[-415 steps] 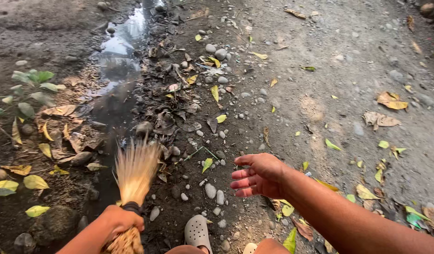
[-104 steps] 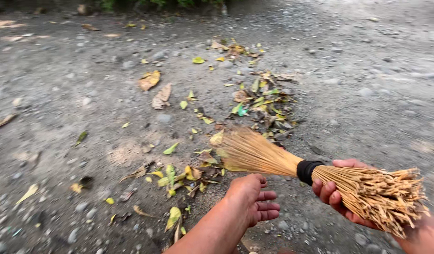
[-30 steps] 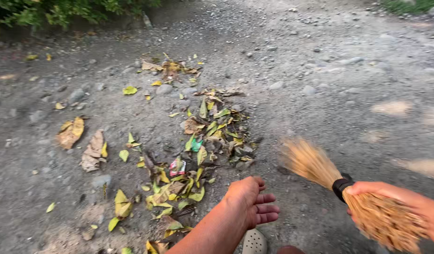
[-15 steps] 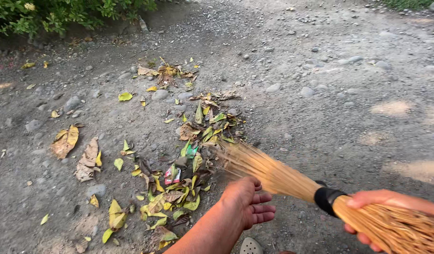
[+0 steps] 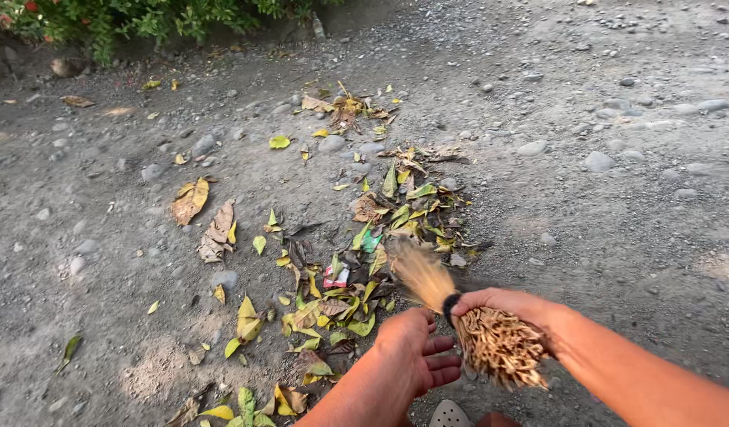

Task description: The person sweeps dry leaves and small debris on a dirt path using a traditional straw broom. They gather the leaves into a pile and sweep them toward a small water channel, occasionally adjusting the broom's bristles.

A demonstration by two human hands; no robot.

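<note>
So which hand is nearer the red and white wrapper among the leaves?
Left. The left hand hangs empty just below-right of the wrapper; the right hand grips the broom farther right.

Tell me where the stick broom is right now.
In the head view, lower centre-right: the stick broom is gripped in the right hand, beside the empty left hand, its bristles against the leaf pile.

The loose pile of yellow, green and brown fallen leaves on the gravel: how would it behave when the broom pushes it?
The pile of yellow, green and brown fallen leaves probably scatters rather than sliding as one: the leaves lie separately. They look thin, curled and dry, so likely light. The straw hand broom in the right hand looks blurred at its bristles, suggesting flex.
</note>
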